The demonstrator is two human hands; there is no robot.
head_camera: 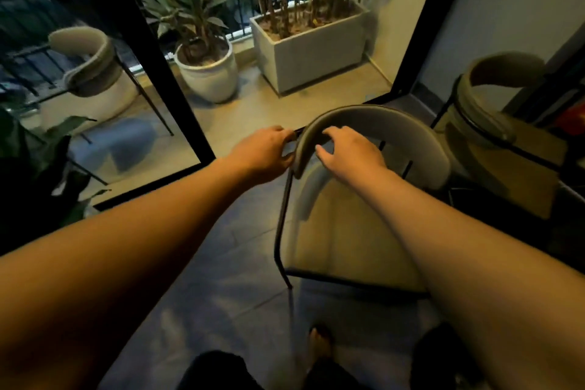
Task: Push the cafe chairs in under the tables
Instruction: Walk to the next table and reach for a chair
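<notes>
Left hand (264, 152) and right hand (349, 152) grasp the centre-frame chair (373, 123) backrest, fingers curled over it; fingertips partly hidden, image blurred.

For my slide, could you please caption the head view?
Both hands, left hand and right hand, grasp the curved backrest of a cafe chair.

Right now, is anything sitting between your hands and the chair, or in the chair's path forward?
Nothing between them: the left hand and right hand already rest on the chair backrest. No table shows ahead of it, only bare floor, then the round pot and planter box. A second chair stands close on the right.
</notes>
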